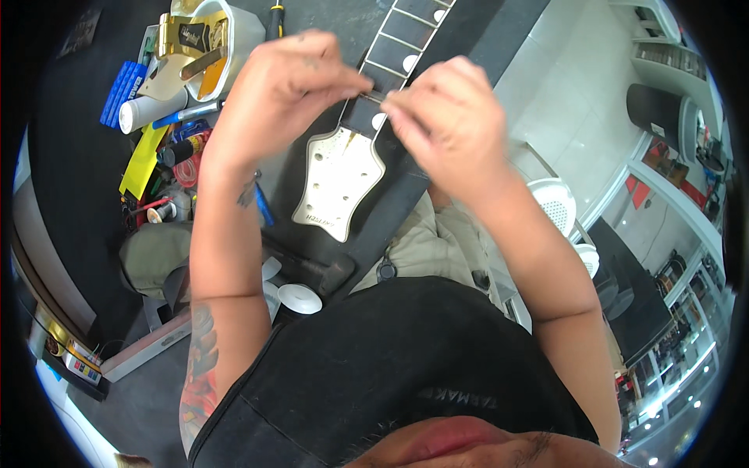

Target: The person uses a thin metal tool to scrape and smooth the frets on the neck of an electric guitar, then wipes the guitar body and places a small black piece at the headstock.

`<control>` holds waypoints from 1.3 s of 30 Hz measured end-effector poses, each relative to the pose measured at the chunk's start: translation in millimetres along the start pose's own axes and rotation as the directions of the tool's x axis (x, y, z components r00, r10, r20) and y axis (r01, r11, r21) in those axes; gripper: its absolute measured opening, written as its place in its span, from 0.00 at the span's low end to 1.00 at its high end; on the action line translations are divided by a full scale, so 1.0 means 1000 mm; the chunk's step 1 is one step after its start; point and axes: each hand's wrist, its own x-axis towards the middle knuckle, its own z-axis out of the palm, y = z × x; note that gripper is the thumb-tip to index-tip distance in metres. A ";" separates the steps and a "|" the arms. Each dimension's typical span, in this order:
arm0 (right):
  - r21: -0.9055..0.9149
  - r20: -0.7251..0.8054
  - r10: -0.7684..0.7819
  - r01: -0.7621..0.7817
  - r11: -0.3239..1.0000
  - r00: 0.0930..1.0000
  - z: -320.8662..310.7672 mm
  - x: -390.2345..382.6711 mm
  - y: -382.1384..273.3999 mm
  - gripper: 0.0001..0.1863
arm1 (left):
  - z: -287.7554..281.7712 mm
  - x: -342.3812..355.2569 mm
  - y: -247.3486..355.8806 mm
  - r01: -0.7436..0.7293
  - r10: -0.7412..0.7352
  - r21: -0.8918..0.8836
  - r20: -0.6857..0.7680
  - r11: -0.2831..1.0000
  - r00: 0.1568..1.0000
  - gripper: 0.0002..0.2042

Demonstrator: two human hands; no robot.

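A guitar neck lies on the dark bench, its dark fretboard (398,33) running away from me with metal frets and round white inlays. Its cream headstock (340,184) points toward me, with several tuner holes and no tuners on it. My left hand (290,84) pinches the left end of a thin strip, which looks like fret wire (374,96), lying across the fretboard near the headstock. The strip's right end is between the thumb and fingers of my right hand (452,113). My fingers hide most of it. Both hands are slightly blurred.
At the left are a white tub (248,33) with a gold metal plate, a white roll (148,111), a yellow strip (143,162) and assorted tools. A hammer (331,269) and a white round lid (299,299) lie nearer me. The bench's right edge borders the tiled floor (519,97).
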 end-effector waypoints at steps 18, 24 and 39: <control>-0.015 0.018 0.012 -0.011 1.000 1.000 -0.007 -0.002 -0.002 0.07 | 0.001 0.004 -0.001 -0.084 0.083 0.053 0.014 0.995 0.996 0.16; -0.064 -0.062 0.088 -0.092 0.994 0.994 -0.007 0.001 0.012 0.07 | 0.015 0.022 0.007 -0.081 0.113 0.225 -0.137 0.971 0.984 0.18; -0.044 0.048 0.022 -0.020 0.999 0.999 -0.016 -0.008 -0.004 0.08 | 0.013 0.008 0.011 -0.087 0.098 0.155 -0.065 0.984 0.993 0.16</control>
